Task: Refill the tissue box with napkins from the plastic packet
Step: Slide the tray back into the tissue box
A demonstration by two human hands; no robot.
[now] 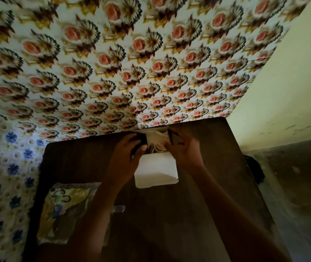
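Observation:
A dark tissue box (pixel 141 138) stands at the far edge of the dark wooden table (pixel 217 176), partly hidden by my hands. Folded white napkins (pixel 155 141) sit in its opening. My left hand (pixel 127 157) grips the box's left side, thumb by the napkins. My right hand (pixel 184 150) presses on the napkins and the box's right side. A white flat piece (pixel 155 170), seemingly the box's lid or base, lies just in front of the box. The crumpled plastic packet (pixel 65 210) lies flat at the table's near left.
Flower-patterned wallpaper (pixel 132 63) rises directly behind the table. A blue-flowered covering (pixel 5 167) hangs at the left. A pale green wall (pixel 292 82) and a dark floor lie to the right. A small clear plastic scrap (pixel 119 208) rests near my left forearm.

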